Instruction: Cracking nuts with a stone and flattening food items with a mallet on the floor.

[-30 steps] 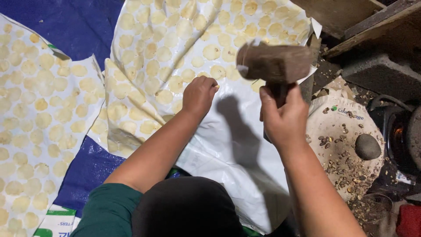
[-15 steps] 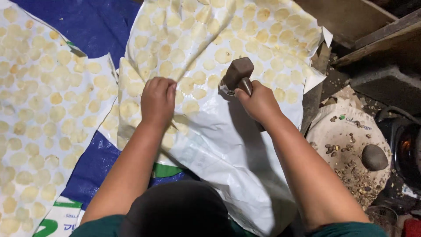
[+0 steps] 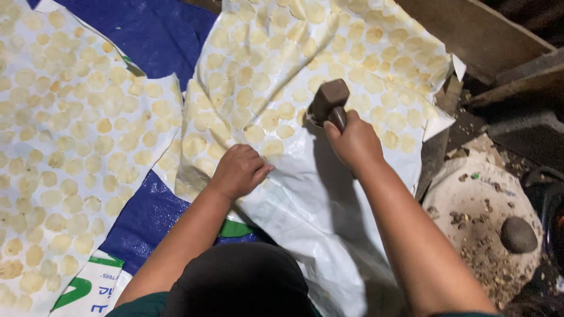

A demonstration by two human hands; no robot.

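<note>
A white plastic sheet, its far half dotted with flattened pale yellow discs, lies over a blue tarp. The left hand presses the sheet, fingers loosely curled. The right hand has its fingers wrapped around a brown mallet, head down near the sheet's middle.

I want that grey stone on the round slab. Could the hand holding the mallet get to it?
Probably yes. The stone lies uncovered on the round slab, on the same side as the right hand. But that grip is full with the mallet.
</note>
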